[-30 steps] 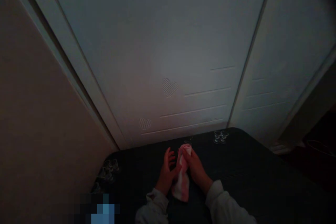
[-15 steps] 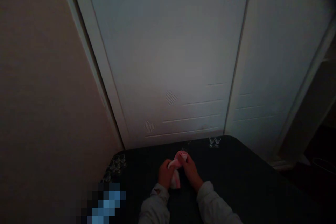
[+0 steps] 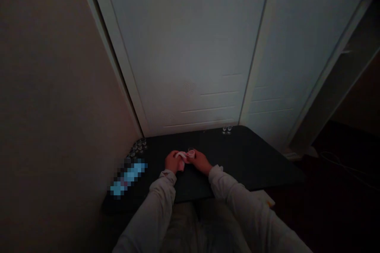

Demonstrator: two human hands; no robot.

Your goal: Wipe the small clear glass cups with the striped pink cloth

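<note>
Over the middle of the dark table [image 3: 243, 162], my left hand [image 3: 171, 162] is closed around a pink and white cloth [image 3: 181, 165]. My right hand [image 3: 202, 163] is closed on the cloth's other end, which is bunched against a small clear glass [image 3: 191, 150]. Only the rim of this glass shows; cloth and fingers hide the rest. Dim light makes the fingers hard to separate.
Several small stemmed glasses [image 3: 139, 145] stand at the table's left edge. More small glasses [image 3: 227, 129] are at the back edge, by the white panel doors [image 3: 184, 47]. A pixelated bright blue patch [image 3: 130, 176] covers something at left. A wall [image 3: 59, 106] borders the left side.
The view has shifted, so the table sits higher and its front edge and my legs show. Both hands still hold the cloth, which is now bunched closer between them.
</note>
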